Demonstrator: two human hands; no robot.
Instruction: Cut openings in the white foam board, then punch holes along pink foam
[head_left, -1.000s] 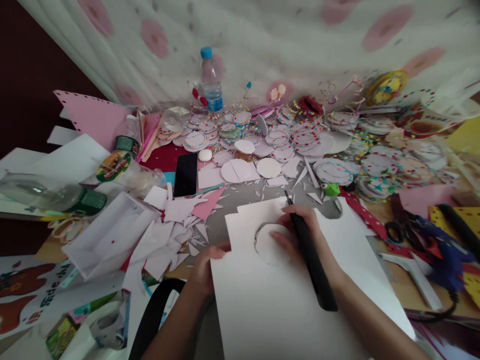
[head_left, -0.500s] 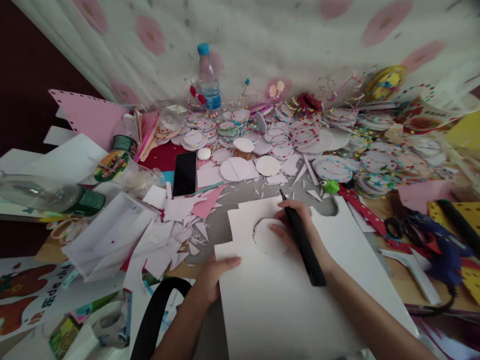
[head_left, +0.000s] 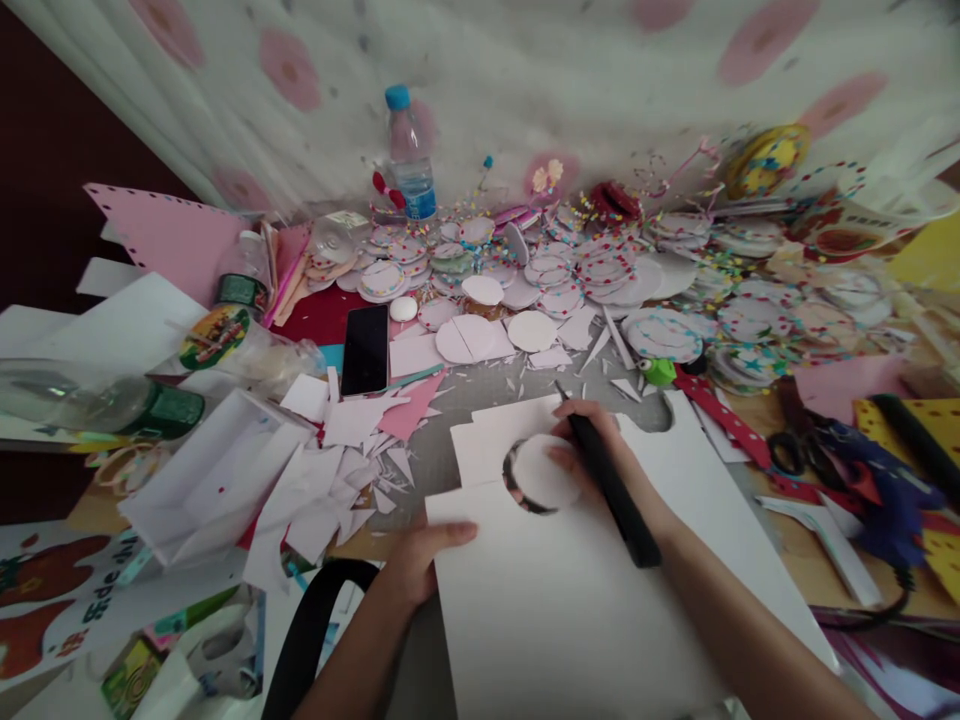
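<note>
White disc (head_left: 538,480), I noted, was cut loose, not yet clear of the sheet (head_left: 555,610); right hand (head_left: 631,470) gripped cutter (head_left: 619,500), left hand (head_left: 420,560) pinched its left edge.

Wooden table (head_left: 806,577); grey layer (head_left: 433,455), possibly mat, under white sheets (head_left: 720,520), scraps (head_left: 356,422).

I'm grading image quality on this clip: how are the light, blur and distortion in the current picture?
Head view: dim, diffuse light, no hard glare on the white sheet; head view: mild softness along the right forearm; head view: wide-angle stretching towards the edges, seemingly on the lying bottle at far left.
</note>
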